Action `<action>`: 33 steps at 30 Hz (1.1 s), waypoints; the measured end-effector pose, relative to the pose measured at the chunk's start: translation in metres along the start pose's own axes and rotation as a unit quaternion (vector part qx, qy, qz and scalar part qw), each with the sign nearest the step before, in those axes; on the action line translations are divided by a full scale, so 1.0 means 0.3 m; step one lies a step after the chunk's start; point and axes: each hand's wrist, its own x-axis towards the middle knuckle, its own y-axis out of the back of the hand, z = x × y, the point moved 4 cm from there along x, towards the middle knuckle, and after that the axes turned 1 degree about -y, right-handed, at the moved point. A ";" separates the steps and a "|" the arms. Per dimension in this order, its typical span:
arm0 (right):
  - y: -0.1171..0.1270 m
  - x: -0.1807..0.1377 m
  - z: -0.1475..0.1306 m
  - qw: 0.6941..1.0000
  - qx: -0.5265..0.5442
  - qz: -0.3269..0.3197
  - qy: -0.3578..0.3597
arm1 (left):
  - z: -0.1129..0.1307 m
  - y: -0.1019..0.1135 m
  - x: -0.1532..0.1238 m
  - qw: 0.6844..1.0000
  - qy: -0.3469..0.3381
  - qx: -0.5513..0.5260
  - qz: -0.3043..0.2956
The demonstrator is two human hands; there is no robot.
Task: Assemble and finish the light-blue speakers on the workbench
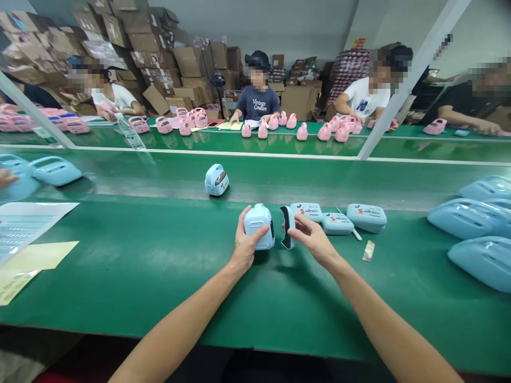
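Note:
My left hand (244, 243) is wrapped round a light blue toy body (259, 225) that stands on the green table (159, 276). Just to its right, my right hand (311, 237) pinches a light blue cover piece (288, 226) with a dark inner face, held upright on edge beside the body. The two parts are close but apart. Three more blue covers with cartoon prints (339, 217) lie flat in a row right behind my right hand.
An assembled blue toy (216, 181) sits on the belt beyond. Blue shells (475, 234) pile at the right, others (51, 171) at the left. Papers (27, 239) lie front left. A small strip (368, 250) lies near the covers. People handle pink toys (303, 130) across the line.

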 end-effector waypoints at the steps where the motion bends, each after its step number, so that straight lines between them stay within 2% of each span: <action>1: -0.023 -0.006 0.006 0.999 -0.034 0.018 0.011 | -0.003 -0.007 -0.011 1.000 0.002 0.006 -0.007; 5: -0.078 -0.023 -0.011 0.985 -0.150 0.042 0.080 | -0.011 -0.020 -0.032 0.999 0.018 0.000 -0.034; 10: -0.083 -0.047 -0.021 0.950 -0.250 -0.021 0.186 | -0.028 -0.015 -0.021 0.994 0.078 -0.041 -0.059; 14: -0.064 -0.063 -0.017 0.925 -0.271 -0.049 0.262 | -0.055 -0.018 -0.013 0.981 0.133 -0.086 -0.115; 21: -0.048 -0.086 -0.013 0.912 -0.273 0.008 0.307 | -0.072 -0.027 -0.035 0.964 0.167 -0.117 -0.173; 25: -0.047 -0.106 -0.009 0.901 -0.285 0.036 0.324 | -0.058 -0.037 -0.048 0.963 0.169 -0.120 -0.171; 33: -0.045 -0.123 -0.027 0.889 -0.292 0.043 0.351 | -0.077 -0.039 -0.056 0.935 0.247 -0.142 -0.212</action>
